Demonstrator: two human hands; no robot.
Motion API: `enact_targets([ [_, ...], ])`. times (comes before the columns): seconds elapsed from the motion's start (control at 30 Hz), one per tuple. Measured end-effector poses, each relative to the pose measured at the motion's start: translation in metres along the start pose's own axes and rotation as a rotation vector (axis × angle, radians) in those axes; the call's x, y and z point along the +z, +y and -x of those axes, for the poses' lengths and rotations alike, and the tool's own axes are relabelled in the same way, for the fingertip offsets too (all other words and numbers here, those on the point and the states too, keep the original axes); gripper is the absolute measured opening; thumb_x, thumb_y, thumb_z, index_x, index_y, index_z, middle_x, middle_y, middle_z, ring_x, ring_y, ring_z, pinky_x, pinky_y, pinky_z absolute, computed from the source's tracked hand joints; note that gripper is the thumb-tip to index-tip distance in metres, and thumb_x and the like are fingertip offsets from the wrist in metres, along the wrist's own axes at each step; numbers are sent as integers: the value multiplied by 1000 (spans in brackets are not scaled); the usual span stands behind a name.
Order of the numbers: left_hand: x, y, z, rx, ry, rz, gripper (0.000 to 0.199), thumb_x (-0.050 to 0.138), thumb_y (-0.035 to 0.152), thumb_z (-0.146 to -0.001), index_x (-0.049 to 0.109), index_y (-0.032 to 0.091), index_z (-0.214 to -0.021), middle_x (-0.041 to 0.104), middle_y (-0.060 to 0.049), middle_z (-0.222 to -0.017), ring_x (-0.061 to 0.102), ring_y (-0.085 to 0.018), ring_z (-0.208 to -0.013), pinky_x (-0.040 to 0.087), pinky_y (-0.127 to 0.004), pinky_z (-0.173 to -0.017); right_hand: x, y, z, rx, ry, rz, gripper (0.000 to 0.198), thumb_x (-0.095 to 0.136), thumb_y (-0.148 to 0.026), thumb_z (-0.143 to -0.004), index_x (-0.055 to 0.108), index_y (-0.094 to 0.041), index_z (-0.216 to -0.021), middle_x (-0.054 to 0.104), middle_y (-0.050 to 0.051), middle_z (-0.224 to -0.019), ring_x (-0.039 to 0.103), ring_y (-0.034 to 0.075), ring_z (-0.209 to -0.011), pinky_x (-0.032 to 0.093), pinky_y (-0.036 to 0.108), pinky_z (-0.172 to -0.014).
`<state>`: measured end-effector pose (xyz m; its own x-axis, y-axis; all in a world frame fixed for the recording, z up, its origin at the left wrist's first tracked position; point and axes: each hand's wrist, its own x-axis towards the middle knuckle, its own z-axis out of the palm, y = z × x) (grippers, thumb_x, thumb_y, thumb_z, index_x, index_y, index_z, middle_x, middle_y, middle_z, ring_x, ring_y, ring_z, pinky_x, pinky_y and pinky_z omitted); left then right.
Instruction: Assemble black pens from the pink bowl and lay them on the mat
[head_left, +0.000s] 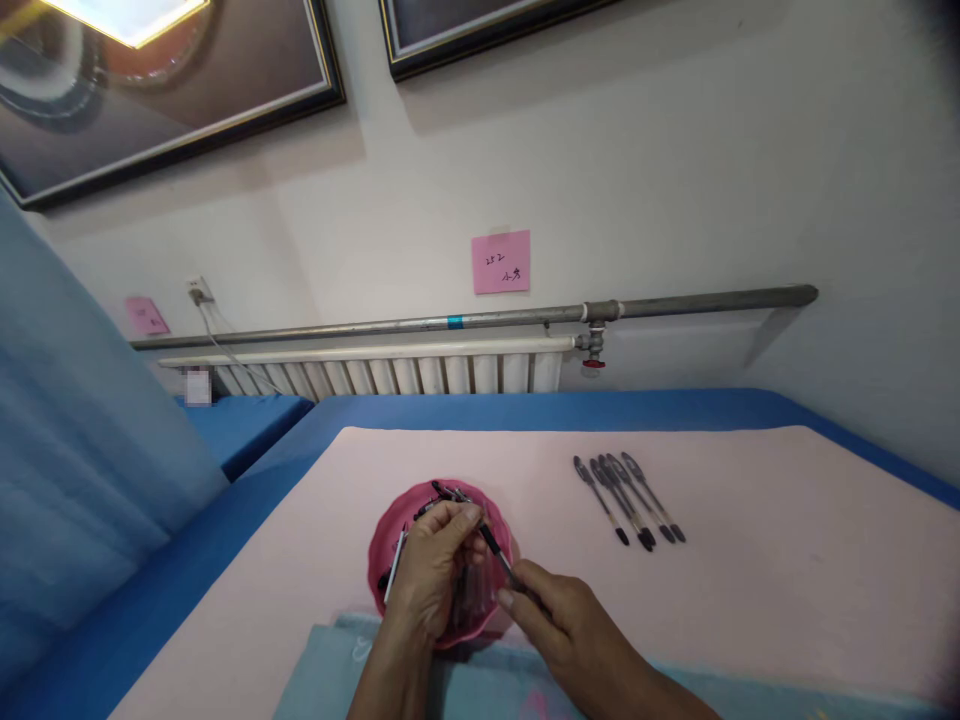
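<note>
Now both hands, left hand (433, 570), right hand (559, 610), pinching slim black pen (491, 545) over pink bowl (382, 560).

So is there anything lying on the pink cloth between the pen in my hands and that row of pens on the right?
Nothing visible. The pen, held by both hands over the pink bowl, has only bare pink cloth between it and the row of pens.

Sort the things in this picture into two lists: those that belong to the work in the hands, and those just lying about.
In the work: left hand, right hand, pen held between them, pink bowl of pen parts, row of pens on the pink cloth.

Lying about: pink note, radiator, pipe, framed pictures.
</note>
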<state>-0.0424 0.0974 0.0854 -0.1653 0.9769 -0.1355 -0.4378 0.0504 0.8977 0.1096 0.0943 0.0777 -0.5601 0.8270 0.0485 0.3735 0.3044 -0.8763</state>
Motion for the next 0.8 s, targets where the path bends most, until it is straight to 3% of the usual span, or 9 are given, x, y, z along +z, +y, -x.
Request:
enact_targets([
  [0.13,1,-1,1,-25,-16,55,29,73,35,-63,63,12,-76,57,2,-57,50,-5,-50,40,-17,-50,0,-3,-1,41,-8,-179,27,45,-32,-80,33,-21,-59,32,-6,-56,34,10,-54,30,21,-51],
  [0.33,7,-3,3,-8,-2,127,28,74,34,-62,64,12,-75,61,0,-64,50,-5,-50,40,-17,-51,1,-8,1,243,-73,-463,23,40,-36,-83,34,-23,-65,29,-10,-46,22,6,-37,17,19,-37],
  [0.63,17,-3,7,58,-28,62,26,72,36,-65,63,12,-73,63,-1,-65,48,-5,-50,38,-17,-51,0,-3,3,-22,124,-116,27,44,-35,-83,37,-21,-61,36,-4,-61,35,11,-59,32,22,-55],
  [0.8,17,-3,9,63,-72,84,25,69,36,-68,63,13,-77,64,-2,-69,47,-4,-49,37,-17,-51,1,-7,5,86,11,-364,25,43,-38,-83,39,-22,-64,33,-7,-52,31,8,-46,27,20,-45],
])
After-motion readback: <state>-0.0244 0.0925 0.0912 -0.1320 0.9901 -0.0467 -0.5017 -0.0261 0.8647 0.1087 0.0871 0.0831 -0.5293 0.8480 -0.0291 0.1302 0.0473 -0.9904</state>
